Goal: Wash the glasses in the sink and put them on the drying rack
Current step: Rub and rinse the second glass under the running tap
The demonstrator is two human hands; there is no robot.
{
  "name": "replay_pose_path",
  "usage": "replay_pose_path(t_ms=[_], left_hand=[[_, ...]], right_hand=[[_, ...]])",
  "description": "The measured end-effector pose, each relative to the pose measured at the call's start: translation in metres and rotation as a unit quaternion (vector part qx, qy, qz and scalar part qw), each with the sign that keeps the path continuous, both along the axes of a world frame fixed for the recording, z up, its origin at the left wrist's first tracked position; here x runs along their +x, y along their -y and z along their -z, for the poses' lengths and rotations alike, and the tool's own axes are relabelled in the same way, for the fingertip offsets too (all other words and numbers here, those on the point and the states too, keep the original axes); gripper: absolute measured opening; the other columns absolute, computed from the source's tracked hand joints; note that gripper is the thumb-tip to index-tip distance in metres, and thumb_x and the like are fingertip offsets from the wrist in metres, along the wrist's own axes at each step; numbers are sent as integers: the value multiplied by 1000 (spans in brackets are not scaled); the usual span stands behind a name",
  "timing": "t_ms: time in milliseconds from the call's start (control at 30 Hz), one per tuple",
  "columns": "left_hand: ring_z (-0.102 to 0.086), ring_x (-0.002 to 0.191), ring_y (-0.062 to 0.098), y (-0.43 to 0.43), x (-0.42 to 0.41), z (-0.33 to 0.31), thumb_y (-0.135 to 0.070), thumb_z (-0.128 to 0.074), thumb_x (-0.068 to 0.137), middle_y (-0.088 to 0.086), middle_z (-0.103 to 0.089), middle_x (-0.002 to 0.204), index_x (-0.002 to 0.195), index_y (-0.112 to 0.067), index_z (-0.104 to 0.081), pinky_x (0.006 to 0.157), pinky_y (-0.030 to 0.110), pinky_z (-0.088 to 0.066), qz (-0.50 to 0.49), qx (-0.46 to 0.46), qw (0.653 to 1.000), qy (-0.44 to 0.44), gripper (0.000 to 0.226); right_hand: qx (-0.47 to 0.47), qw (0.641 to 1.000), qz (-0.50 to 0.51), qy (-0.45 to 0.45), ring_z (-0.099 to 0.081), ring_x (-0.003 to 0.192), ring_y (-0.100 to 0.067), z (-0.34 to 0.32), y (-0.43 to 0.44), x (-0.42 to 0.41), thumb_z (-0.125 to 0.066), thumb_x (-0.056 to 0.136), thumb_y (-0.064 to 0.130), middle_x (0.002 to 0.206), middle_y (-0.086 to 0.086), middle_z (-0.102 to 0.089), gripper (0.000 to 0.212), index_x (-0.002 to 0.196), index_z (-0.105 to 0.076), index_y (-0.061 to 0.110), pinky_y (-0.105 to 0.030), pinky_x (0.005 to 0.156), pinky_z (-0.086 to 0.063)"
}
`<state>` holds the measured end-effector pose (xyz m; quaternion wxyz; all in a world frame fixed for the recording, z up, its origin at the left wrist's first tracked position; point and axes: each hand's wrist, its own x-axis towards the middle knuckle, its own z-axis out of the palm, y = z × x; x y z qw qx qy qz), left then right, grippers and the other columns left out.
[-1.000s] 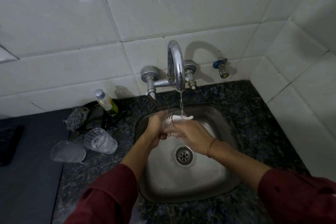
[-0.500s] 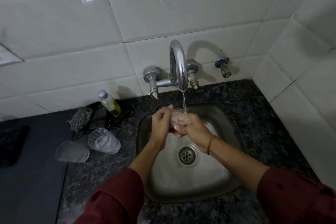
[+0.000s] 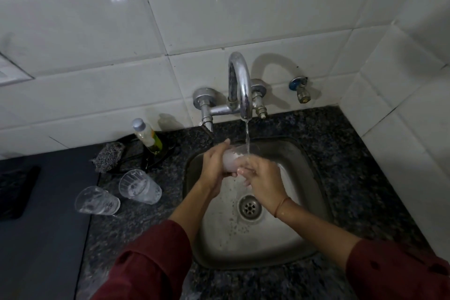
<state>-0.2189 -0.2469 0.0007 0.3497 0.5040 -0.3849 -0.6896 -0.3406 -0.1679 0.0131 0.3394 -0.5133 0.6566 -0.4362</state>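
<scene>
Glass in my grip: clear, walls clouded milky under a wet film. Right tumbler and left tumbler on the counter: clear, smooth, wet inside; glass or plastic, I cannot tell. Sink: stainless steel, dull satin finish, spotted with droplets. Drain strainer: metal, somewhat brighter. Tap: chromed metal, glossy, with a few dull patches. Countertop: dark speckled stone, polished. Wall tiles: white ceramic, glossy. Scrubber: grey, coarse, rough. Bottle: translucent plastic, silvery cap. My sleeves: maroon cloth, matt. Mat: dark grey, matt, smooth.
</scene>
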Motion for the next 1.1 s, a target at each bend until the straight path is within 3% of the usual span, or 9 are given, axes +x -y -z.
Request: replay_pose_path(t_ms=[100,267,433,600,700,767,900,1000,1100], left_hand=[[-64,63,23,-7,-5,8,-25,-53,105,16,-65,81,92,1,-66,44,29,-49,-17,-84,995,58,31],[-47,35,17,7,0,6,-39,-42,107,14,-60,60,90,-1,-64,32,19,-28,-18,75,994,74,47],[-57,55,19,-11,-6,11,-32,-54,105,12,-59,72,85,-2,-63,43,29,-44,-41,-86,994,61,37],[-51,40,18,3,2,9,-36,-49,104,13,-62,66,93,-2,-67,35,21,-31,-45,57,992,103,40],[-61,53,16,-8,-3,7,-32,-56,104,6,-64,67,87,-4,-67,41,27,-45,-69,-20,996,55,35],[-56,47,16,-9,-1,7,-33,-52,106,10,-61,66,86,-3,-65,38,26,-41,-50,-29,995,85,38],[-53,44,17,2,9,11,-36,-49,103,14,-63,71,108,4,-68,36,22,-36,12,89,994,66,44],[-65,64,22,-10,2,13,-28,-61,101,11,-67,80,95,-3,-69,49,30,-52,-63,-11,998,21,27],[-54,48,20,-19,2,14,-30,-51,106,12,-59,66,85,-4,-61,37,24,-40,-61,-25,997,47,35]], right_hand=[[56,981,48,181,-75,83,-28,-11,9,0,-64,94,5,92,-10,-76,11,96,-74,10,-35,61,-61],[-7,986,-139,-95,-71,90,-9,-5,-1,-13,-66,92,5,98,0,-76,14,102,-71,14,-25,74,-58],[60,987,9,151,-75,86,-26,-9,8,-7,-62,95,-1,98,-16,-75,11,102,-71,2,-30,64,-62],[26,994,-106,-28,-72,90,-9,-6,1,-16,-63,94,2,98,0,-76,17,98,-72,16,-30,70,-62],[26,998,-19,57,-74,87,-20,-9,4,-7,-64,94,0,96,-8,-76,15,94,-73,12,-31,65,-62],[26,992,-9,120,-74,90,-23,-13,5,-6,-64,94,0,98,-12,-75,13,95,-71,11,-27,64,-60],[4,995,-102,-13,-72,90,-8,-5,-4,-8,-62,94,0,95,0,-75,18,99,-71,14,-28,68,-61],[11,999,-10,48,-74,81,-15,-3,-1,-2,-64,94,0,88,-6,-75,16,92,-70,15,-32,65,-61],[4,996,-12,87,-75,82,-14,-8,4,1,-68,92,0,89,-7,-75,11,95,-70,9,-27,64,-60]])
